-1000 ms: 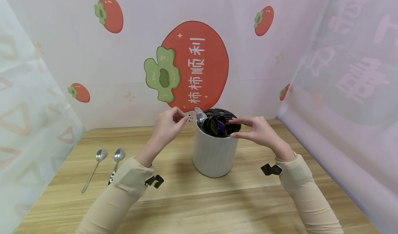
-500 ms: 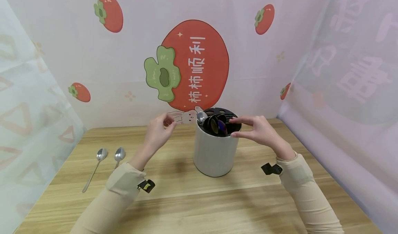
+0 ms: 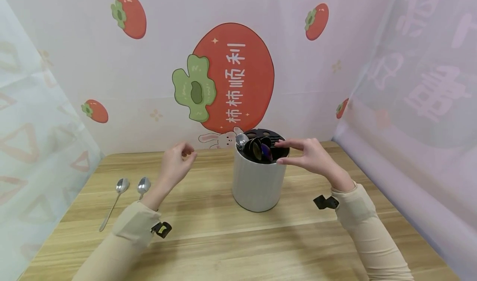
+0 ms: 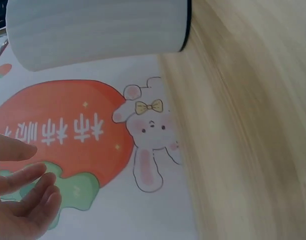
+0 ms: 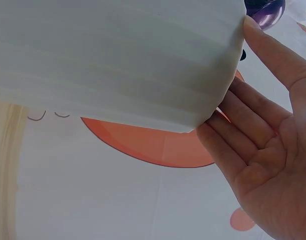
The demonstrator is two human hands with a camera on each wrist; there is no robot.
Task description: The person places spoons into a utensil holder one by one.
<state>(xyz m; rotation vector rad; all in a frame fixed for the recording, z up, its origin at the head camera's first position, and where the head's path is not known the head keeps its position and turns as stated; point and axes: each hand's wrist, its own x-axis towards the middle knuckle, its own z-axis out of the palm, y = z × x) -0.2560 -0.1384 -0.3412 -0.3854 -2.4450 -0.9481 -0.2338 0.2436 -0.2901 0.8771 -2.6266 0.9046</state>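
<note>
A white utensil holder (image 3: 257,190) with a black top stands upright on the table. Inside it are a silver spoon (image 3: 242,141) and several dark spoon heads, one with a purple sheen (image 3: 266,151). My right hand (image 3: 311,156) holds the holder's right side at the rim, thumb at the front edge and fingers spread behind; the right wrist view shows them against the white wall. My left hand (image 3: 177,163) hovers to the left of the holder, fingers loosely curled with nothing between them. Beneath that forearm, a silver spoon (image 3: 143,185) lies with its handle mostly hidden.
Another silver spoon (image 3: 114,204) lies on the wooden table (image 3: 231,248) at the far left. A printed cloth backdrop (image 3: 298,78) rises behind the table's back edge, with cloth walls on both sides.
My left hand has moved away from the holder, leftward and down, and its forearm now covers more of the nearer spoon's handle. My right hand stays at the rim.
</note>
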